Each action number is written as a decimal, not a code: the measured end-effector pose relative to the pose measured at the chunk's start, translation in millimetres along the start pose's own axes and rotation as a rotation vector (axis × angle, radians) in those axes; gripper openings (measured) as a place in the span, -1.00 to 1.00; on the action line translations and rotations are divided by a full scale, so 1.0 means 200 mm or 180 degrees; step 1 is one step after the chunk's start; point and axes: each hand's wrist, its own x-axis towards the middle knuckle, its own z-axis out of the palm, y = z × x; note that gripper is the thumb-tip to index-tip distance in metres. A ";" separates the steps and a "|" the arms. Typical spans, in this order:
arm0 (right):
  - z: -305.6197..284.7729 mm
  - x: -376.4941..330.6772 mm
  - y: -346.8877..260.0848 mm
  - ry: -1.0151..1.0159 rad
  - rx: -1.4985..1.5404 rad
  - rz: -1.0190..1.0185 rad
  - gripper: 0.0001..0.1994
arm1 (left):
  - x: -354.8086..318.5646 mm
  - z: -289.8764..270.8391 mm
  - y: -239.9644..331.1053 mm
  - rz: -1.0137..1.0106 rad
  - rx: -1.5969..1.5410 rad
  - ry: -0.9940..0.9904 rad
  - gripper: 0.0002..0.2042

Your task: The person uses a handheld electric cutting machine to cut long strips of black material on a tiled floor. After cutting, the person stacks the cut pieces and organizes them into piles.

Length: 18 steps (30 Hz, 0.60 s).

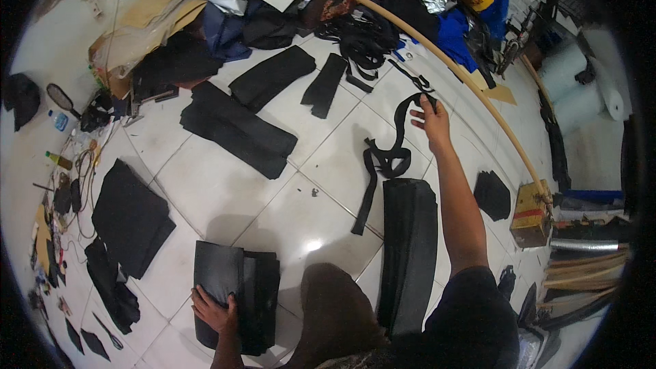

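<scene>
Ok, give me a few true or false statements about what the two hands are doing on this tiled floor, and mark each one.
1. The right hand holds up a black strap. True.
2. The left hand lifts a yellow box. False: it rests flat on a stack of black fabric pieces on the floor.
3. A long black fabric roll lies below the strap, beside the right forearm. True.
4. The strap lies coiled on a table. False: one end is raised in the right hand's grip, and the rest trails over the white tiles.
5. A long wooden pole curves across the floor beyond the right hand. True.
</scene>
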 end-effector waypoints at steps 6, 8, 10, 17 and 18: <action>0.00 -0.22 1.04 -0.0401 -0.2925 -0.0508 -0.68 | 0.05 0.03 0.09 0.0105 -0.0146 -0.0022 -0.09; 0.20 -0.51 1.17 -0.1063 -0.3669 0.0169 -0.59 | 0.03 0.03 0.05 0.0010 -0.0060 0.0076 -0.07; 0.27 -0.68 1.25 -0.0708 -0.4279 0.0439 -0.56 | 0.02 0.05 0.05 0.0023 -0.0076 0.0126 -0.07; 0.30 -0.50 1.50 -0.2243 -0.3879 -0.0675 -0.54 | -0.02 0.02 -0.06 -0.0040 -0.0425 0.0120 -0.04; 0.21 -0.43 1.59 -0.2551 -0.3850 -0.0929 -0.51 | 0.03 0.00 -0.05 -0.0002 -0.0521 0.0019 -0.03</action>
